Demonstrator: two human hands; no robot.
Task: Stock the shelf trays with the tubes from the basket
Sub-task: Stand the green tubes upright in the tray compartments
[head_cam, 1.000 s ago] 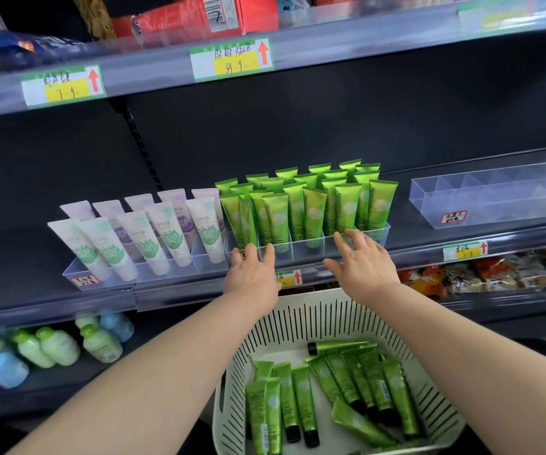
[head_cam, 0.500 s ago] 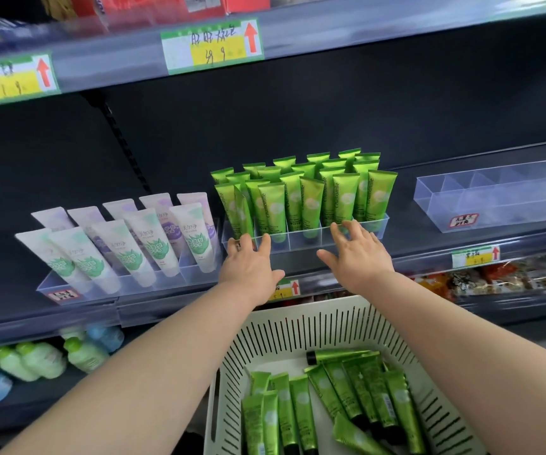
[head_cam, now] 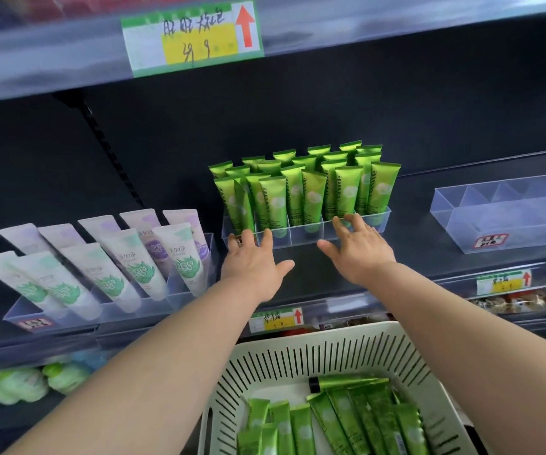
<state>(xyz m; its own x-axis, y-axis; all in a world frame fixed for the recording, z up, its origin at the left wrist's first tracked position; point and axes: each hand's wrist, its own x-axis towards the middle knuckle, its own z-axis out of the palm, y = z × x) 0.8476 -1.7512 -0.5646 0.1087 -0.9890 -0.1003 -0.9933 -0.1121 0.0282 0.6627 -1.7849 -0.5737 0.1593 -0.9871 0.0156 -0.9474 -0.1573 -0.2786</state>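
Observation:
A clear shelf tray (head_cam: 301,234) holds several upright green tubes (head_cam: 311,195) on the middle shelf. My left hand (head_cam: 253,264) lies with straight fingers against the tray's front wall at its left end. Straight fingers of my right hand (head_cam: 357,247) touch the front wall toward its right end. Neither hand holds a tube. Below, a white slotted basket (head_cam: 298,359) carries several more green tubes (head_cam: 357,418) lying flat.
Left of the green tray, another clear tray (head_cam: 107,315) holds white tubes (head_cam: 124,257) leaning back. An empty clear divided tray (head_cam: 508,211) stands on the shelf at the right. Price labels line the shelf edges. Bottles (head_cam: 28,382) sit on the lower shelf at left.
The green tray now sits farther back on the shelf, away from the edge, with both hands still flat on its front wall. The view has come closer and tilted up.

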